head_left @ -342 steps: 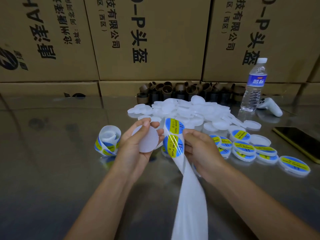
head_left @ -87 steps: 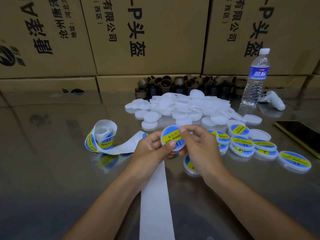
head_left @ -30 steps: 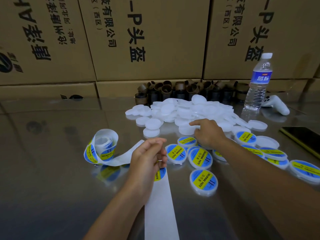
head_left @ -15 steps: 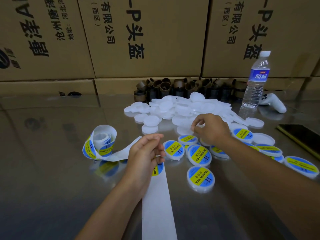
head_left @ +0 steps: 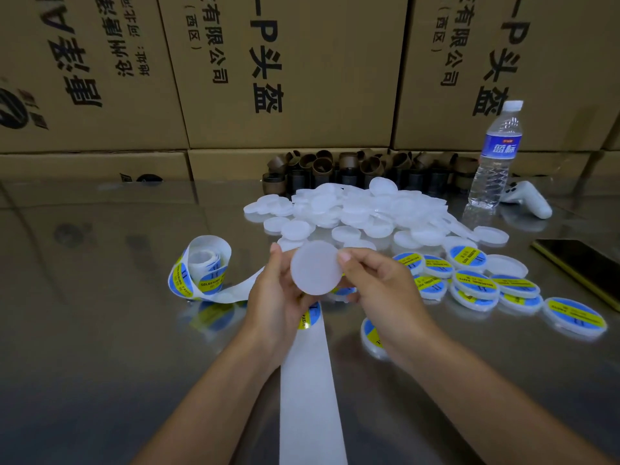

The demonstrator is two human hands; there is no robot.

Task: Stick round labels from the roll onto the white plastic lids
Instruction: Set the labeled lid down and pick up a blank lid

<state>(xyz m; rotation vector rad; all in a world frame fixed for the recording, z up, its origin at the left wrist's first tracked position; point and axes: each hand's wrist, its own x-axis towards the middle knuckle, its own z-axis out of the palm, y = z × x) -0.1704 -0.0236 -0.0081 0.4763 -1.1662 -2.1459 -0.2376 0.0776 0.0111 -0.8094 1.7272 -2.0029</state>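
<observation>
A blank white plastic lid (head_left: 315,267) is held up above the table between both hands, its flat face toward me. My left hand (head_left: 275,298) grips its left edge and my right hand (head_left: 379,286) pinches its right edge. The white backing strip (head_left: 310,391) runs from under my left hand toward me, with one blue and yellow round label (head_left: 308,317) showing on it. The label roll (head_left: 201,268) lies left of my hands. A heap of blank lids (head_left: 362,209) sits behind, and several labelled lids (head_left: 476,283) lie to the right.
Cardboard boxes (head_left: 285,72) wall off the back of the shiny metal table (head_left: 100,330). Brown cardboard cores (head_left: 352,167) stand behind the heap. A water bottle (head_left: 496,156), a white controller (head_left: 526,199) and a phone (head_left: 583,266) are at the right.
My right hand picked a blank lid from the heap and brought it back to the middle. My left hand rose from the strip and now grips the lid too.
</observation>
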